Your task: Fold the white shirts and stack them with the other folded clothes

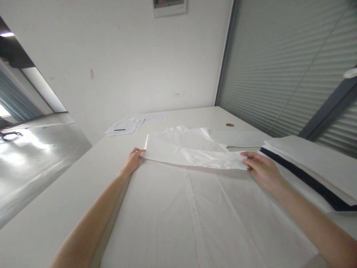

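Note:
A white button-up shirt (173, 208) lies front up on the table, its button placket running down the middle. One sleeve (192, 156) is laid across the upper chest, with creases toward its cuff. At the folded edge on the left, my left hand (134, 159) pinches the cloth between thumb and fingers. My right hand (260, 169) grips the cuff end of the sleeve at the right side, slightly lifted off the shirt. The collar lies crumpled at the far end, and the other sleeve (240, 138) stretches out flat to the right.
A stack of folded white and dark cloth (315, 167) stands close by my right forearm. Loose papers (125, 126) lie at the table's far left. The white table (92, 178) meets a wall behind, and window blinds (279, 67) rise along the right.

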`<state>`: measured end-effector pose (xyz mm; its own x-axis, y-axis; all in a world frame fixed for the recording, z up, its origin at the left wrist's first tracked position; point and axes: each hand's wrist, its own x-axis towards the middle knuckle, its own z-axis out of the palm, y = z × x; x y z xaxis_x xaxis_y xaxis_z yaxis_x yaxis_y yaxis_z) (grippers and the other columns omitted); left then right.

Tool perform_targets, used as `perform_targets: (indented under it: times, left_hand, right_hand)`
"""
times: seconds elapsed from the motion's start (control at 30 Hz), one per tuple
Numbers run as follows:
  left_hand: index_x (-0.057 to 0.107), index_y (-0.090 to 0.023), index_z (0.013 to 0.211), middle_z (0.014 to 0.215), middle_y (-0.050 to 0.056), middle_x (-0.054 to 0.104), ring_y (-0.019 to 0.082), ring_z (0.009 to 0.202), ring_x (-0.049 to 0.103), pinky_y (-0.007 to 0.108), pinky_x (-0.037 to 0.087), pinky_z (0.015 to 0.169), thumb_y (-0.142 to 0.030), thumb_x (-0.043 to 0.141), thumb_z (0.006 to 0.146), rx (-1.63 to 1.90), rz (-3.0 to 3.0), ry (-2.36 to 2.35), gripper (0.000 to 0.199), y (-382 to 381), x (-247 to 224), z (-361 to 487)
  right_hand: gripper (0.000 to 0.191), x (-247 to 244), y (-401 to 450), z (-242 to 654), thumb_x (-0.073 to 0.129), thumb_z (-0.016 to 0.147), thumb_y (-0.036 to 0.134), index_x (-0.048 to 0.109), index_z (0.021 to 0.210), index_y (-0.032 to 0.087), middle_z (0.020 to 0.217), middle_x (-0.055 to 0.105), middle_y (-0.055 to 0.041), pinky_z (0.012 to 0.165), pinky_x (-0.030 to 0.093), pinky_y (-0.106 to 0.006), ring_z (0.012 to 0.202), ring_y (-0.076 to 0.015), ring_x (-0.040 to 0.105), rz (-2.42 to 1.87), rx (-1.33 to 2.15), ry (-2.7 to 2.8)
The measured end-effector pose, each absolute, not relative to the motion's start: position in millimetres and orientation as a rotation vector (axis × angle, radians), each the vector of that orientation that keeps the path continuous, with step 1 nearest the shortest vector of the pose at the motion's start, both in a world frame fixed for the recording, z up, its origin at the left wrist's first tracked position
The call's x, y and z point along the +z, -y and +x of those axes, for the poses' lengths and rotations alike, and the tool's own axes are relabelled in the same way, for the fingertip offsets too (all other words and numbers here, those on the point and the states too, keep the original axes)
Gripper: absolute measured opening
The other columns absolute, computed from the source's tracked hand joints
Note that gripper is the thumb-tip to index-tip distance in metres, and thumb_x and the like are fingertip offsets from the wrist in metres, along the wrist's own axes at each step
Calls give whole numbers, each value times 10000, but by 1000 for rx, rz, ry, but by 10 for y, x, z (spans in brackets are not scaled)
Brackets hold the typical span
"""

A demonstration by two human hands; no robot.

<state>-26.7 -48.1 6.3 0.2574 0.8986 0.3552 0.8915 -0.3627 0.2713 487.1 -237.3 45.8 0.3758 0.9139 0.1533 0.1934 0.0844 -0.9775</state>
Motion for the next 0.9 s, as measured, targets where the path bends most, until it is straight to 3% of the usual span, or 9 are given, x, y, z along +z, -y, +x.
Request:
perform_targets:
  times: [0.23,0.37,0.6,0.8,0.9]
  left_hand:
    - [725,-242,1090,1146,61,595,210,1033,599,350,466,971,-54,424,789,739,2545,-1772,465,487,76,-207]
    - [721,-218,1031,1057,62,619,210,1019,596,330,466,940,-79,425,804,797,2509,-1814,398,517,109,-208]
    - [736,-211,934,1011,50,643,192,953,610,298,475,901,-101,458,794,716,2477,-1773,331,519,131,-253]
    - [739,-198,933,1060,56,647,191,944,620,304,474,907,-117,483,787,735,2386,-1809,306,507,107,-241]
    - [749,-195,912,1039,61,669,188,916,637,295,488,885,-207,560,793,724,2313,-1820,224,465,100,-251]
  right_hand:
    - [263,420,2371,4928,646,718,350,668,945,219,801,633,-40,541,495,-269,643,-162,593,-1580,619,1051]
    - [265,446,2391,4917,627,684,310,669,929,219,742,638,-33,549,507,-270,638,-171,614,-1671,783,1150]
    - [545,506,2484,4809,779,635,419,623,1096,172,518,589,16,436,462,-266,457,-179,593,-1837,1135,1309]
    - [461,527,2502,4793,812,604,492,609,899,202,466,609,6,410,456,-241,409,-158,580,-1859,1169,1393]
    - [434,517,2485,4779,801,616,498,598,864,206,452,611,3,403,449,-235,393,-154,576,-1877,1162,1426]
